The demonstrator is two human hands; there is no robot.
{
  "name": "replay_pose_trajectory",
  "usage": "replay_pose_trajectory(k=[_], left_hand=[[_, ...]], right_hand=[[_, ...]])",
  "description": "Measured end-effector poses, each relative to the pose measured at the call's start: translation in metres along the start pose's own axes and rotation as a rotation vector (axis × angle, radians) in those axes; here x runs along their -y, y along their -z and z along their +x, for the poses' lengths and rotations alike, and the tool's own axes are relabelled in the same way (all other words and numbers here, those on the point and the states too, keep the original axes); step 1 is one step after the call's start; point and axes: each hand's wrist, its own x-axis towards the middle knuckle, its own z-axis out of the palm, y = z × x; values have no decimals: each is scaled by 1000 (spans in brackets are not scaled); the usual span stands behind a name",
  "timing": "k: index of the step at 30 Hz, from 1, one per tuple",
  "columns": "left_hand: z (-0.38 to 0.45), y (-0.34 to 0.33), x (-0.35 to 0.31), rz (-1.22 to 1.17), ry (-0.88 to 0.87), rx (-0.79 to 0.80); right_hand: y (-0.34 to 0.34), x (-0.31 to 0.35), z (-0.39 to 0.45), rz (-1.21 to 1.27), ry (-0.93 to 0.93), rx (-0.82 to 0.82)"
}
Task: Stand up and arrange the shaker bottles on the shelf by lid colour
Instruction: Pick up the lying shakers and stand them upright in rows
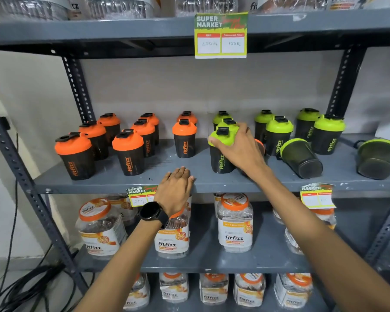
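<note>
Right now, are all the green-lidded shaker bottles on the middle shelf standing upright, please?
No, two green-lidded bottles lie on their sides at the right of the shelf.

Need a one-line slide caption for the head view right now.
Right hand grips a green-lidded shaker upright on the shelf; left hand rests on its edge; two green shakers lie tipped.

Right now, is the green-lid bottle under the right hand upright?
Upright: the green-lid bottle stands base-down on the shelf, right hand gripping its lid.
</note>
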Motion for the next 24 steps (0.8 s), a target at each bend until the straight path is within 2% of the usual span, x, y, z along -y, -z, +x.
replay_pose_trajectory(k=[3,6,11,15,18,21,24], left_hand=[[1,-1,0,13,-2,-13],[-1,-3,2,24,-12,-22],[0,-5,3,16,-6,-13],[-1,-7,1,29,6,-29],[-1,-6,1,35,11,-10],[0,-8,2,36,16,-6],[0,-9,3,32,24,-4]], right_hand=[[19,-12,4,134,-26,-87],[37,-29,18,106,-126,-104],[51,-36,51,-122,-325,241],[53,-34,59,-159,-431,494],[48,-40,59,-167,-489,533],[40,-47,58,6,-568,527],[37,-52,56,78,-546,487]])
